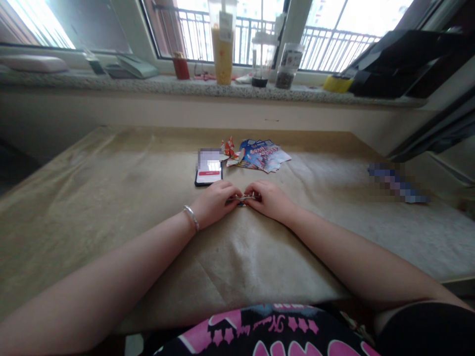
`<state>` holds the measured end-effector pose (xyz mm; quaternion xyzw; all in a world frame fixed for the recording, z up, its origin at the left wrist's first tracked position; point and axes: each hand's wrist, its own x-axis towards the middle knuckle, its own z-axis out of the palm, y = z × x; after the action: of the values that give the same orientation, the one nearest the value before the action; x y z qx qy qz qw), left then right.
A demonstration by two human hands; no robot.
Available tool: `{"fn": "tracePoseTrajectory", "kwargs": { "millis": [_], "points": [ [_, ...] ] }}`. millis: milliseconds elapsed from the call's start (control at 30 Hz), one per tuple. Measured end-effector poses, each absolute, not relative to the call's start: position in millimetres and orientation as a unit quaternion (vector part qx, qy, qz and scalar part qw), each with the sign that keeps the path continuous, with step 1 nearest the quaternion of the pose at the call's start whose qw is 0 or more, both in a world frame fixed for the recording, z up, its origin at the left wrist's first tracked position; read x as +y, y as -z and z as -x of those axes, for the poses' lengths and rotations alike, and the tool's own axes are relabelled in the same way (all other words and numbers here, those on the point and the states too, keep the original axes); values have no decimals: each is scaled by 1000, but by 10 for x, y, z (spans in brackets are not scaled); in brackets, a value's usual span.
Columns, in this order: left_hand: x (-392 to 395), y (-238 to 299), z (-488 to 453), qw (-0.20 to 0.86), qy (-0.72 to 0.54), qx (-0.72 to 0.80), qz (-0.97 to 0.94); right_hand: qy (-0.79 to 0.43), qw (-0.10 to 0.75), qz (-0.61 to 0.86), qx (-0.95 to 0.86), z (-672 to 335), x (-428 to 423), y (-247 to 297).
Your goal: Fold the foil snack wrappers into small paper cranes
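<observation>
My left hand (220, 199) and my right hand (267, 199) meet at the middle of the table, both closed on a small folded piece of paper (243, 199). Whitish edges and a bit of blue show between the fingertips; the rest of it is hidden. A bracelet (192, 217) circles my left wrist. Just beyond my left hand lies a phone (209, 170) with its screen lit. Past my right hand, a fanned pile of printed blue leaflets (264, 154) rests on the table. Touching its left side is an orange and white folded paper figure (230, 152).
A tan cloth covers the table (111, 198). At the right lies a blurred blue item (399, 184). On the stone windowsill (148, 85) stand a tall cup of yellow drink (223, 49), a red container (181, 66), two clear cups and a yellow object (337, 83).
</observation>
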<state>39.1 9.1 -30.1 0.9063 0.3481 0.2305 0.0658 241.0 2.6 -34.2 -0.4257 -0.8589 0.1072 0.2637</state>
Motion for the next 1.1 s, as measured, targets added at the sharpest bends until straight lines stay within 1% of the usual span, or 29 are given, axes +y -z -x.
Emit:
{"fn": "tracePoseTrajectory", "kwargs": {
  "millis": [300, 500, 800, 1100],
  "points": [
    [87, 302, -387, 57, -232, 335, -911, -104, 253, 408, -871, -2410, 12, 349],
    [61, 287, -368, 26, -225, 324, -918, -90, 232, 383, -889, -2457, -18, 292],
    [50, 270, -367, 44, -210, 327, -920, -40, 206, 371, -905, -2491, -21, 293],
    [64, 294, -376, 18, -197, 313, -929, -7, 177, 400, -899, -2433, -67, 272]
  ]
}}
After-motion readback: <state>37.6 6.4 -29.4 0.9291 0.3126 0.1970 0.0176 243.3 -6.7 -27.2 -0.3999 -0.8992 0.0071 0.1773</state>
